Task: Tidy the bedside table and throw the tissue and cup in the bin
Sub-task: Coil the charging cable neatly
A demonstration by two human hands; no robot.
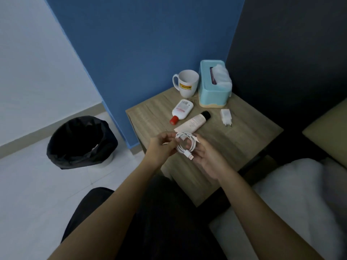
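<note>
Head view. The step in hand appears to be coiling the white charging cable [185,144] as part of tidying the bedside table [244,139]. To do it well, keep the loops even and stacked, pinch them at one point with the left hand [162,147], and feed the free end with the orange-tipped plug round with the right hand [204,156]. Do not let the loops spring apart before the coil is set down.

Grip state: the left hand's thumb and fingers are closed on the left side of the coil. The right hand cradles the coil from below and to the right, fingers curled loosely round it; the plug hangs just below the grip.

Pose: both forearms reach forward and converge over the near edge of the table, the left palm turned inward, the right palm turned up.

Beyond the grip lie a pink tube [193,121], a white bottle with a red cap [181,110] and a white charger plug [226,117]. Further off stand the white mug [186,83] and the blue tissue box [214,85], tissue showing at its slot. The black-lined bin [80,142] stands on the floor, well to the left of the grip. No loose tissue can be made out on the table.
</note>
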